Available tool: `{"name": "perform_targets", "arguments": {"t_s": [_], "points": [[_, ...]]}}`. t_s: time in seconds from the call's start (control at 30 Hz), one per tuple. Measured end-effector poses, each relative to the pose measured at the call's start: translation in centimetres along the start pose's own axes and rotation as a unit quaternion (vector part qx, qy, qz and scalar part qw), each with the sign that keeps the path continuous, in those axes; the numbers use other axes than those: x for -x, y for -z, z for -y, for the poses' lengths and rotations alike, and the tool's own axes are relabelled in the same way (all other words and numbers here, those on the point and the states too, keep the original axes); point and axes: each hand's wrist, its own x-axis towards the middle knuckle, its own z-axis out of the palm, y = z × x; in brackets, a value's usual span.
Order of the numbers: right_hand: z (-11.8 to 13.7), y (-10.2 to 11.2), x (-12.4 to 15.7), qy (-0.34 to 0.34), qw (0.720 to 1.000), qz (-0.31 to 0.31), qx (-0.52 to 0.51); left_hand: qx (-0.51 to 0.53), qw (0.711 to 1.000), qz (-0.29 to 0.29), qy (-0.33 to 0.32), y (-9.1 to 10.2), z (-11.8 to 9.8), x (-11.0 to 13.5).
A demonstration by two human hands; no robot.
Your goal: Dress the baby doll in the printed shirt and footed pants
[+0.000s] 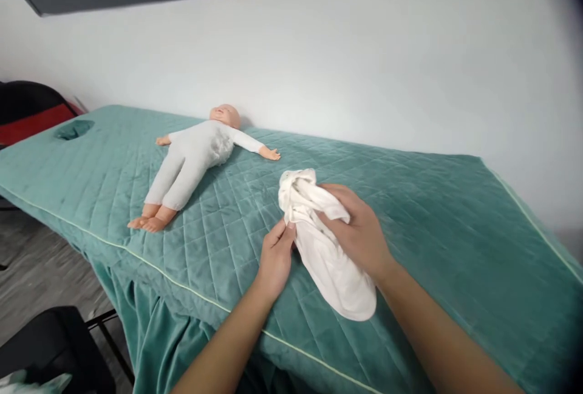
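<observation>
A bunched white baby garment [334,266] hangs between my two hands above the green bed. My left hand [277,254] pinches its left edge between thumb and fingers. On the other side, my right hand [357,233] grips a gathered fold near the top, its fingers partly hidden by the fabric. The garment's rounded lower end droops towards me; its exact cut cannot be made out in the folds. Farther back and to the left, a baby doll [194,151] in a pale body lies on its back, arms spread, apart from both hands.
A quilted green cover [437,218] with light piping spreads over the bed, which stands against a white wall [364,72]. A face hole [75,129] is at its far left. A black chair [57,348] with cloth on it stands at lower left; a red-and-black chair [34,118] is behind.
</observation>
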Motion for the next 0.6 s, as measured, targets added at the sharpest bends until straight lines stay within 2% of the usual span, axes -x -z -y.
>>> {"name": "perform_targets", "arguments": {"t_s": [0.07, 0.17, 0.27, 0.33, 0.4, 0.47, 0.53, 0.6], "points": [[-1.6, 0.1, 0.2, -0.080, 0.991, -0.025, -0.104, 0.036, 0.999, -0.009, 0.005, -0.2, 0.0, -0.3], [-4.0, 0.7, 0.5, -0.176, 0.953, -0.073, -0.234, 0.112, 0.993, -0.028, -0.003, -0.4, -0.7, -0.4], [-5.9, 1.4, 0.5, -0.191, 0.915, -0.136, -0.327, 0.163, 0.986, -0.042, 0.005, -0.4, -1.5, -0.6], [-6.6, 1.8, 0.5, -0.176, 0.912, -0.151, -0.338, 0.187, 0.981, -0.044, 0.015, -0.2, -1.8, -0.7], [-6.8, 2.2, 0.6, -0.181, 0.924, -0.120, -0.316, 0.217, 0.974, -0.057, 0.020, 0.2, -1.9, -0.8], [-6.6, 2.4, 0.8, -0.209, 0.930, -0.060, -0.298, 0.248, 0.965, -0.077, 0.039, 0.6, -1.9, -0.8], [-6.4, 2.8, 1.0, -0.230, 0.922, -0.025, -0.311, 0.271, 0.956, -0.086, 0.074, 1.0, -1.9, -0.7], [-6.3, 3.3, 1.0, -0.232, 0.902, -0.042, -0.362, 0.286, 0.948, -0.076, 0.114, 1.4, -2.0, -0.7]]}}
